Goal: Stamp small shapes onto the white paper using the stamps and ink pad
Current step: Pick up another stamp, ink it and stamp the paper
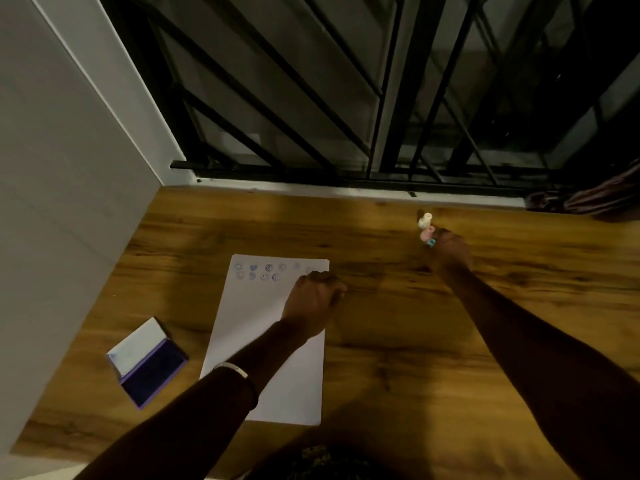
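**Two hands over a stamped sheet on a wooden table**

From the head camera we look down at a brown wood-grain table [398, 341] set against a grey wall [62, 202] and a black metal window grille [311, 98]. A white rectangular sheet of paper [277, 375] lies on it, with two rows of small round blue-purple stamped shapes [263, 271] along its far edge. Left of the paper and apart from it sits an open purple ink pad [149, 365] with its pale lid folded back.

Our left hand [313, 303], a pale bracelet [231, 368] on its forearm, rests curled into a fist on the paper's far right corner; we cannot tell whether it grips anything. Our right hand [450, 252] reaches out over bare wood, well to the right of the paper, its fingers closed around a small teal stamp [431, 242]. Just beyond its knuckles stand a small pink stamp [426, 234] and a cream-white stamp [425, 220], close together.
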`<action>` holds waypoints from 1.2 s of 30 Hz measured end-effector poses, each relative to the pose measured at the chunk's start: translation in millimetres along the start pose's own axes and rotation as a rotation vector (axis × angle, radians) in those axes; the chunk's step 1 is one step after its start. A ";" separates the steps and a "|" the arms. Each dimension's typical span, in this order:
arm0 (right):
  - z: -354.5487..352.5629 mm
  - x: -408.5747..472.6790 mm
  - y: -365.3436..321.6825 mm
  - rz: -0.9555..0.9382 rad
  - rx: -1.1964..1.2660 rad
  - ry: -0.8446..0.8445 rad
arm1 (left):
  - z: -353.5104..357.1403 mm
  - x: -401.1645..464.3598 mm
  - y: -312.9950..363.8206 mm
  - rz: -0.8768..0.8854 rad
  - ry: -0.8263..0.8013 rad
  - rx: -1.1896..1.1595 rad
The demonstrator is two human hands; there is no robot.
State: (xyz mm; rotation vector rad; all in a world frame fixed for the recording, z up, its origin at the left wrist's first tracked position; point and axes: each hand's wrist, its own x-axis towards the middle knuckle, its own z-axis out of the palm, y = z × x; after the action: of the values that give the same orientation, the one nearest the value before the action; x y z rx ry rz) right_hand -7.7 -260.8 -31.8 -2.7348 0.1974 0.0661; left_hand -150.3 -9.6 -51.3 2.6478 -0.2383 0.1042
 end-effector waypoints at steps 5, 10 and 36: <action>-3.4 -2.1 1.3 -0.024 0.040 -0.007 | 1.1 5.6 -1.3 0.005 -0.007 0.018; -7.8 2.4 -0.7 0.023 0.019 0.074 | 1.9 10.4 -2.1 -0.002 -0.004 0.024; -13.3 1.8 -42.8 -0.094 -0.042 0.123 | -9.4 16.6 1.5 -0.250 0.203 -0.318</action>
State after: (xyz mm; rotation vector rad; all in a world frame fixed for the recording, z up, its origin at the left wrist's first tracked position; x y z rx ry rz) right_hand 0.6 -227.2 -3.3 -2.7872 0.1024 -0.1250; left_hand -134.6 -9.0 -40.4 2.3076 0.1343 0.2309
